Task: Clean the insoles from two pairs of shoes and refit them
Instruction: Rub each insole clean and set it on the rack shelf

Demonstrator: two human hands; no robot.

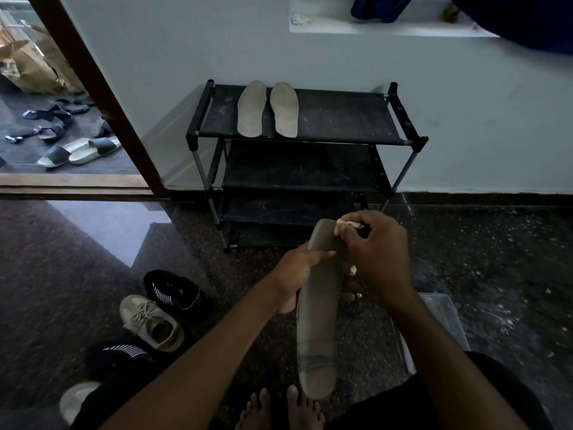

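Against the pale wall stands a black shoe rack (310, 138), with 2 pale insoles (251, 108) lying side by side on its top shelf. Left of the rack, a beige sneaker (148, 322) and a black shoe (173, 290) sit on the dark speckled floor (496, 243). Just in front of the rack, the left hand (297, 274) wraps its fingers round the middle of a grey insole (319, 321). The right hand (375, 256) pinches a pale cloth (347, 224) in its fingers against that insole's far end.
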